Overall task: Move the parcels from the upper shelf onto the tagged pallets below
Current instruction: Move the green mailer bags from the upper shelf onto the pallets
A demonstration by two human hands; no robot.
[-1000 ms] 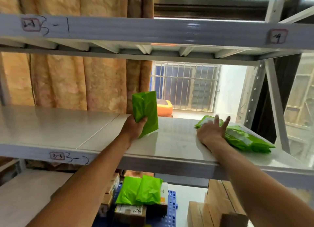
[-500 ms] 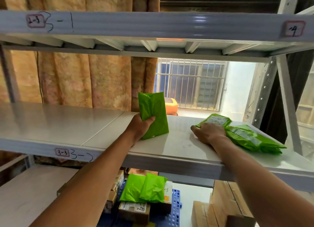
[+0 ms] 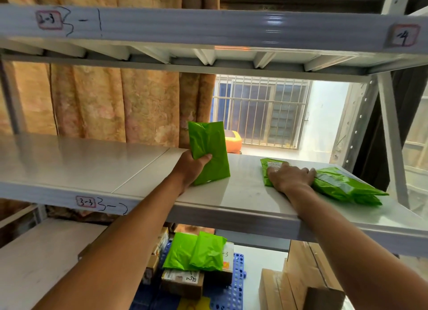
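Note:
My left hand (image 3: 192, 170) grips a green plastic parcel (image 3: 208, 147) and holds it upright on the middle shelf (image 3: 92, 161). My right hand (image 3: 290, 176) lies on a flat green parcel with a white label (image 3: 269, 167), fingers curled over it. Just right of that hand, a stack of green parcels (image 3: 342, 187) lies near the shelf's right end. Below the shelf, a blue pallet (image 3: 237, 284) carries two green parcels (image 3: 196, 251) on top of cardboard boxes (image 3: 183, 282).
The shelf above (image 3: 208, 27) hangs low over my hands, and a grey upright post (image 3: 391, 143) stands at the right end. A lower shelf board (image 3: 34, 263) extends at the left. Brown cartons (image 3: 298, 275) stand at the lower right. A curtain and a barred window are behind.
My right hand went from spread fingers on the labelled parcel to curled over it and drew it slightly left. My left hand kept holding its parcel upright.

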